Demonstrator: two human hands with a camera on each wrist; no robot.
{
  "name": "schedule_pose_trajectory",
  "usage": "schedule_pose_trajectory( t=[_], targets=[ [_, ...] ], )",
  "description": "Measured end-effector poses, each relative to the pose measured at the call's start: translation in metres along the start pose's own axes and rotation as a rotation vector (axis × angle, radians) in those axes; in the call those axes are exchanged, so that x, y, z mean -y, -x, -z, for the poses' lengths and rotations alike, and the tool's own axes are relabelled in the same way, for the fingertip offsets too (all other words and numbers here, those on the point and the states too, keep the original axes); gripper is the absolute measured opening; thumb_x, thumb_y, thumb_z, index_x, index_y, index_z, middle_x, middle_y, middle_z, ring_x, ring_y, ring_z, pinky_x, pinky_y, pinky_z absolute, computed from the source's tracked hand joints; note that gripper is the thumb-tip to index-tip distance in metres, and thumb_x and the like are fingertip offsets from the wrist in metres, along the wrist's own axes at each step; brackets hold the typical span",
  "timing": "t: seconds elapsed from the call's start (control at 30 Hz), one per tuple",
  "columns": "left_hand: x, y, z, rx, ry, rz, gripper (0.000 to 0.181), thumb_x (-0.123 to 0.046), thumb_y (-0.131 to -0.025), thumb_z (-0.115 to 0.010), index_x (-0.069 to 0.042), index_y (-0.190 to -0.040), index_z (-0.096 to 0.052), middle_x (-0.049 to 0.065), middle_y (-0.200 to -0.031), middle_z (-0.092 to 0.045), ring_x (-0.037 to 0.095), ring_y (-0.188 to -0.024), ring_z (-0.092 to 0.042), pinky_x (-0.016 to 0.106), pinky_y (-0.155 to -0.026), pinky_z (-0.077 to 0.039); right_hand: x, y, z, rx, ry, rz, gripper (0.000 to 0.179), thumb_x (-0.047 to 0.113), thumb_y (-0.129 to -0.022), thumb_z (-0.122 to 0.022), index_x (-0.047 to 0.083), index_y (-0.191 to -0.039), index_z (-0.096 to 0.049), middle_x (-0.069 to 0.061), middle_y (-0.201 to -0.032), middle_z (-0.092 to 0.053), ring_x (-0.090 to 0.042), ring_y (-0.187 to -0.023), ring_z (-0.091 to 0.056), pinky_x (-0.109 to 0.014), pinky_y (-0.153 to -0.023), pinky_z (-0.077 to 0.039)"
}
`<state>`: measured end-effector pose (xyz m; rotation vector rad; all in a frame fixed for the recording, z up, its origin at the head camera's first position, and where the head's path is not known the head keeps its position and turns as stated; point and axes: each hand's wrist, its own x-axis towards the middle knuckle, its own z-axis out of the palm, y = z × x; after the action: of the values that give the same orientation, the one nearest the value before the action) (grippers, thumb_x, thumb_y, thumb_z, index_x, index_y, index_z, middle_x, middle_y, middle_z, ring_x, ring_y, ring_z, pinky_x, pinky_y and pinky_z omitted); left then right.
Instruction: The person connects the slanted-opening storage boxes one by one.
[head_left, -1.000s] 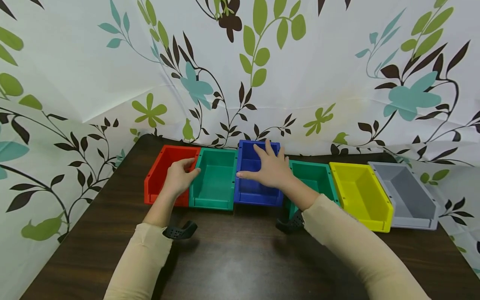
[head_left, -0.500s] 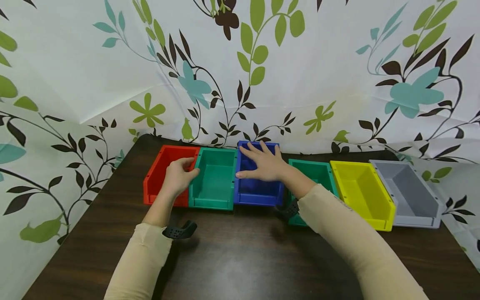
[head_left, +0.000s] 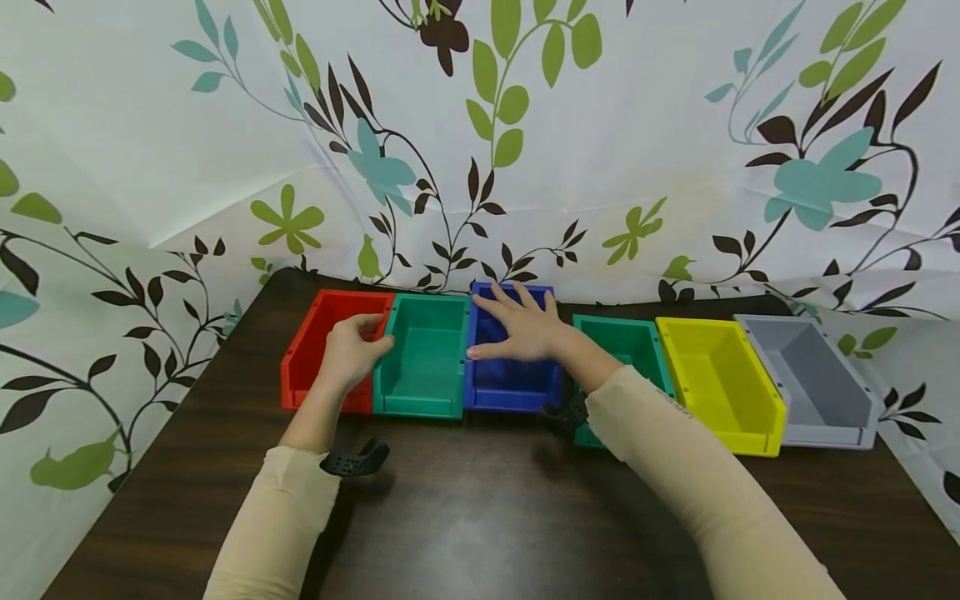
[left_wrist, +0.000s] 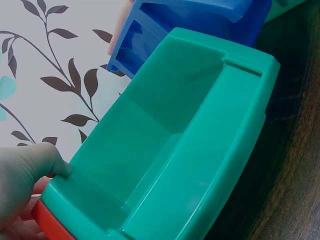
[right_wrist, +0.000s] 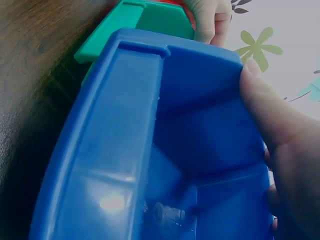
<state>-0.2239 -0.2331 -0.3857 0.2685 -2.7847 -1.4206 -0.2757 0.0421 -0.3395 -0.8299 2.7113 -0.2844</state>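
In the head view, my left hand is over the red bin, its thumb at the left rim of the green bin. The left wrist view shows that thumb hooked on the green bin's rim, with fingers behind near the red bin; the hand pinches the edge there. My right hand spans the blue bin, fingers spread toward its back rim. In the right wrist view, the thumb presses a corner of the blue rim and the fingers curl behind the back wall.
To the right stand a second green bin, partly hidden by my right forearm, a yellow bin and a grey bin. All sit on a dark wooden table, in front of a leaf-patterned cloth.
The right hand has turned leftward and its fingers have come down toward the blue bin's back rim. The left hand keeps its place at the red and green bins.
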Motion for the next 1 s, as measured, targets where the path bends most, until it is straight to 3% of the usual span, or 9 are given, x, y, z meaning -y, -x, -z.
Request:
schedule_pose_trajectory(
  t=[0.37,1.0],
  targets=[
    [0.002,0.003,-0.001,0.003,0.002,-0.009,0.052,-0.019,-0.091,-0.058,-0.003,-0.139,-0.046,0.019,-0.138,-0.049,0.034,-0.12,-0.049,0.047,-0.093,-0.05,-0.005,-0.004,-0.019,0.027,-0.014,-0.023,0.093,0.081,-0.075,-0.045,0.039,-0.151,-0.009,0.0,-0.161,0.002,-0.033,-0.147,0.011,-0.069,-0.108,0.007],
    [0.001,0.001,-0.001,0.001,0.013,-0.004,0.052,-0.018,-0.091,-0.058,-0.001,-0.138,-0.045,0.02,-0.139,-0.048,0.035,-0.121,-0.047,0.047,-0.094,-0.049,-0.002,-0.006,-0.027,0.054,0.038,-0.047,0.093,0.082,-0.076,-0.041,0.04,-0.151,-0.003,0.0,-0.161,0.004,-0.033,-0.147,0.01,-0.068,-0.109,0.007]
  ],
)
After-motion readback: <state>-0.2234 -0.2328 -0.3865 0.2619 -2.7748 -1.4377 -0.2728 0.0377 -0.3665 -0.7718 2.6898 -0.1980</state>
